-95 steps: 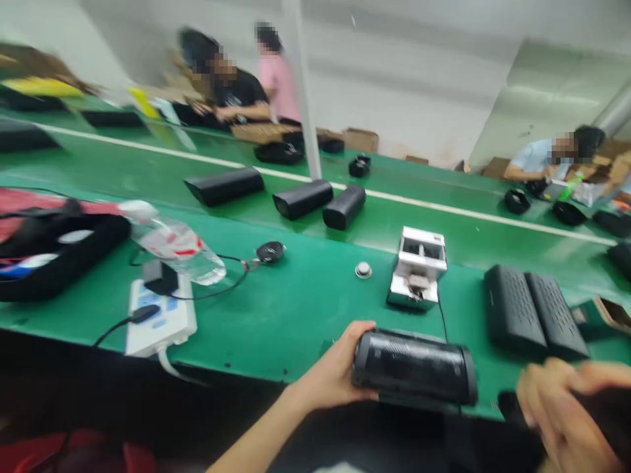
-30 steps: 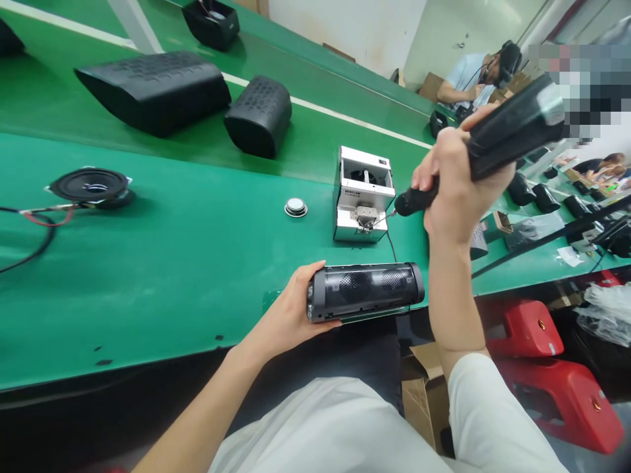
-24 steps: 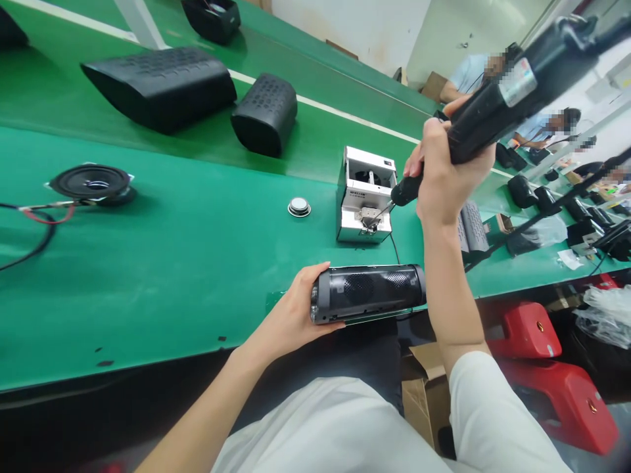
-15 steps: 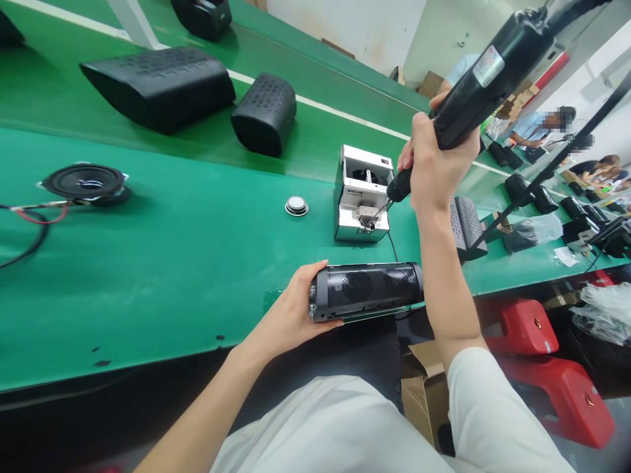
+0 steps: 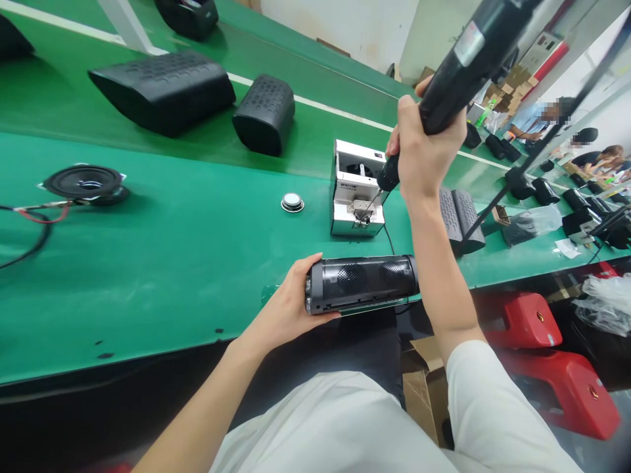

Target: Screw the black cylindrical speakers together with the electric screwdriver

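Note:
My left hand (image 5: 296,289) grips the left end of a black speaker (image 5: 365,282), which lies sideways at the front edge of the green table. Raised above the table, my right hand (image 5: 428,151) is wrapped round a black electric screwdriver (image 5: 453,72). The screwdriver points down and left, its bit over the front outlet of a white screw feeder (image 5: 357,190). Whether a screw sits on the tip is too small to tell. Just left of the feeder lies a small round silver-rimmed part (image 5: 292,202).
A loose speaker cone (image 5: 83,182) with wires lies at left. Black speaker housings (image 5: 165,89) stand along the green belt behind, and textured black ones (image 5: 461,220) at right. Red stools (image 5: 562,387) and an open carton (image 5: 424,394) are below the table. People (image 5: 535,125) sit farther off.
The view has shifted slightly. My right hand and the screwdriver appear a little farther left and higher, the bit still at the feeder's outlet. My left hand keeps its grip on the speaker.

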A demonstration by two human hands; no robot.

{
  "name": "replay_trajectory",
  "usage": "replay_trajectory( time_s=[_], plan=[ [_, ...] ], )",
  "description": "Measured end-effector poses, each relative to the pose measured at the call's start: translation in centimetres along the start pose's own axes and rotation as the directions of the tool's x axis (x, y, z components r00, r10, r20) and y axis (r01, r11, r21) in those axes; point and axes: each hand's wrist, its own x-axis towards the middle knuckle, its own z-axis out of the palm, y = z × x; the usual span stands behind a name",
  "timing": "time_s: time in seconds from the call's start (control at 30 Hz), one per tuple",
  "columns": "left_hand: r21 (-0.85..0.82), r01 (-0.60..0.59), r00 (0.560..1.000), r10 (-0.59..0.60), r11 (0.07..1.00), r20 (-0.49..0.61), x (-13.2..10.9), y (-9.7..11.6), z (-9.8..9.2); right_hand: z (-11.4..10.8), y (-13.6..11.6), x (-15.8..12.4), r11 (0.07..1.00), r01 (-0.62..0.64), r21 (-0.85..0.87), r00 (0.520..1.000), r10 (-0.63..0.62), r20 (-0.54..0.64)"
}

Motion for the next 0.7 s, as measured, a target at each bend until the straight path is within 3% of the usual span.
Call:
replay_trajectory(
  time_s=[0.2, 0.47, 0.57, 0.7],
  plan=[
    [-0.011, -0.032, 0.999, 0.032, 0.999, -0.011, 0.1, -0.1, 0.2, -0.3, 2.7, -0.4, 0.985, -0.077, -0.153, 0.996, 0.081, 0.024],
    [-0.022, -0.028, 1.0, 0.027, 0.999, -0.006, 0.0, 0.1, 0.0, 0.3, -1.1, -0.8, 0.998, 0.043, -0.054, 0.999, -0.044, -0.021],
    [-0.028, -0.018, 1.0, 0.018, 0.999, -0.008, 0.0, 0.0, 0.0, 0.6, -0.5, -1.1, 0.996, 0.05, -0.08, 0.999, -0.05, 0.001],
    [-0.026, -0.016, 1.0, 0.016, 1.0, -0.008, 0.0, 0.0, 0.1, 0.3, 0.7, -1.8, 0.986, -0.027, -0.162, 0.998, 0.036, 0.053]
  ],
)
